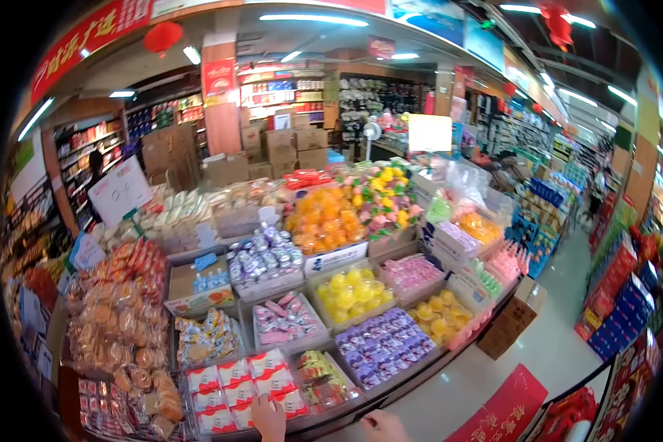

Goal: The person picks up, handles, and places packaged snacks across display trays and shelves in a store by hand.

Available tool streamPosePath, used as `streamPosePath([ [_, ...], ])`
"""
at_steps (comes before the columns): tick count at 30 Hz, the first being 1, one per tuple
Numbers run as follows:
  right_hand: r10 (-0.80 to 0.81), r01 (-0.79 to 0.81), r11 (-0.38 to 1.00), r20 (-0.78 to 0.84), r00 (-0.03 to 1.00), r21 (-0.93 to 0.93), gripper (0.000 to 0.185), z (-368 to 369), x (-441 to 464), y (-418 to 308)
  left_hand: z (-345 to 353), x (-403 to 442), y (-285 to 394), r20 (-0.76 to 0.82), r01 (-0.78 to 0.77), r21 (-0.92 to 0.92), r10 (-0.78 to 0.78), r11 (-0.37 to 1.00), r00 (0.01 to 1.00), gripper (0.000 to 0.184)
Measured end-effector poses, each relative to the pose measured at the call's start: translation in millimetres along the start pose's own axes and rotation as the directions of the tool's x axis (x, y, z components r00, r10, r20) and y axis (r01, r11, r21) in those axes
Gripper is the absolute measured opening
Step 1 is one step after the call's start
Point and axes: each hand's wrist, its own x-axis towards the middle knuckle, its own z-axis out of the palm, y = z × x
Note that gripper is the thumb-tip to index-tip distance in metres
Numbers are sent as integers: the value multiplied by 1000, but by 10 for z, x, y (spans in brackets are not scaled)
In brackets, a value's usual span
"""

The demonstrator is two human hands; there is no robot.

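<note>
Bare and raised at the front edge of the display stand, the left hand (269,418) reaches over red-and-white packets (237,392), its fingertips at the packets near that edge. Whether it touches or grips one, I cannot tell. Blurred, the right hand (383,426) hovers just outside the same edge, apart from the goods, its fingers bent; whether it is closed on anything cannot be told.

The red-and-white packets fill a bin along the front edge, left of its middle. Beside them, towards the right end, a bin holds yellow-green packets (323,377), and next to it one holds purple packets (384,346). On the left side, clear-wrapped buns (110,317) are heaped above small reddish packs (103,407) at the near left corner. Behind the front bins sit yellow cups (352,293) and pink-wrapped sweets (283,317). A cardboard box (510,323) stands on the floor by the stand's right end.
</note>
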Motion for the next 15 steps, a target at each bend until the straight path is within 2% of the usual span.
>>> streamPosePath([
  [1,181,-182,983,40,983,14,20,-163,-119,107,29,-13,157,-23,5,-59,-6,998,1000,15],
  [2,197,-197,980,11,980,30,20,-296,-252,315,108,-47,315,-12,-31,-61,30,998,999,15],
  [3,235,-235,972,-118,965,19,18,-393,-394,586,224,-82,492,12,-21,-208,24,978,1000,13],
  [4,276,-281,960,-249,928,16,26,-499,-512,753,336,-124,695,47,-9,-349,27,937,999,12],
  [5,310,-312,949,-289,906,41,26,-585,-619,925,452,-196,925,68,-30,-407,64,913,996,12],
  [7,214,-225,974,-493,843,38,27,-889,-809,1057,679,-442,1380,186,-46,-459,146,887,972,12],
  [8,245,-257,965,-532,810,52,27,-1016,-930,1094,815,-588,1580,268,-48,-452,187,890,945,13],
  [10,333,-316,939,-593,733,136,28,-1261,-1109,1139,1090,-865,1991,227,-263,-561,451,785,863,16],
  [12,424,-397,897,-624,656,193,27,-1414,-1359,1221,1070,-1262,2538,357,-32,-754,450,657,819,18],
  [15,501,-473,845,-681,534,251,26,-1527,-1713,1411,825,-1608,3197,556,25,-741,592,670,583,21],
])
